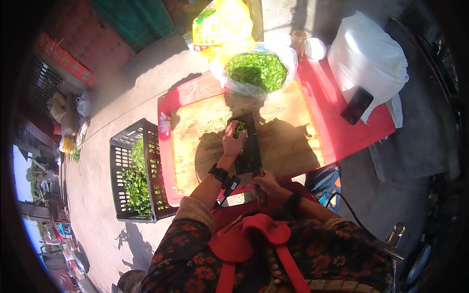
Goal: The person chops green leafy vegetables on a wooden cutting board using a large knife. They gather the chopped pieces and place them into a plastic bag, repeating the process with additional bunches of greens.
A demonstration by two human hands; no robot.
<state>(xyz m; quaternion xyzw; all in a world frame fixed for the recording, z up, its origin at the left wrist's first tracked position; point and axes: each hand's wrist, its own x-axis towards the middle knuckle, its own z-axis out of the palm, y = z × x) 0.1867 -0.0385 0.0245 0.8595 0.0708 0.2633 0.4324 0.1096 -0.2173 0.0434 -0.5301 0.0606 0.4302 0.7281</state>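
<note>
A wide, dark cleaver blade (251, 155) lies flat, or nearly so, over the wooden cutting board (295, 100). My right hand (269, 183) grips its handle close to the board's front edge. On the blade sits a small heap of chopped greens (240, 129), with my left hand (231, 143) holding it from above and the left. My palm and fingers hide part of the heap. Small green scraps are scattered on the board to the left. A clear plastic bag (253, 93) full of chopped greens (258, 69) stands open at the board's far edge.
The board rests on a red table (351, 144). On the left, a dark plastic crate (148, 161) holds leafy greens (135, 188). A smartphone (357, 105) leans on a white sack (366, 55) at right. Behind are a jar (298, 44), a white bowl (315, 49) and a yellow bag (234, 22).
</note>
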